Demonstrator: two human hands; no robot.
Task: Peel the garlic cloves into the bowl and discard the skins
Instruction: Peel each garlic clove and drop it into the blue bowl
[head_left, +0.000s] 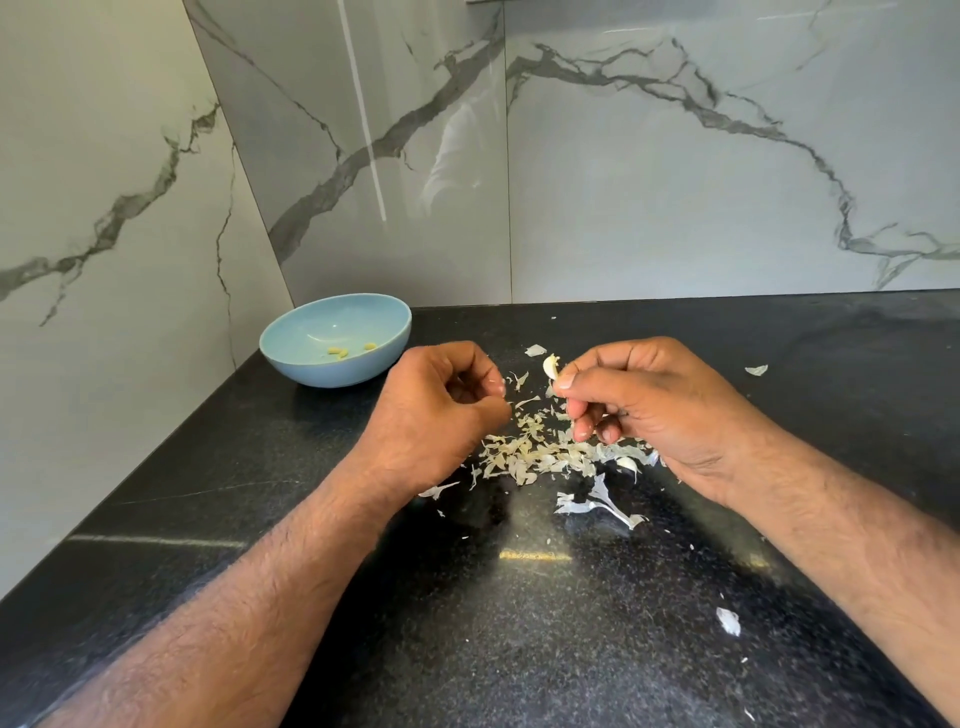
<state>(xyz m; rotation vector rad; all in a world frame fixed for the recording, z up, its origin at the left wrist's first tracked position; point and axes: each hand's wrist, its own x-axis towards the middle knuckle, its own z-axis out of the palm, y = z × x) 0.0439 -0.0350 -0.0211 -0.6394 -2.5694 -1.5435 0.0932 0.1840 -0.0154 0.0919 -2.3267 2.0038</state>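
Marble-veined wall panels meet in a corner behind a black speckled countertop (519, 597), seen from above over two bare forearms.

At the centre, the right hand (649, 410) pinches a garlic clove (550, 368) between thumb and forefinger, its pale tip poking up above the thumbnail; the other fingers curl underneath. The clove appears to be partly in its skin. The left hand (441, 410) sits just beside it, fingers curled inward with thumb and forefinger tips together; whether a scrap of skin is caught between them is too small to tell.

Directly below and between the hands lies a heap of papery garlic skins (540, 452), with loose flakes scattered around it on the counter. Farther out, to the left and back near the wall corner, a pale blue bowl (291, 348) holds a few small peeled cloves (338, 352).

To peel well from here, the right hand would likely do best holding the clove firmly by its base while the left catches a loose skin edge near the tip and strips downward, letting flakes drop onto the heap, not the bowl.
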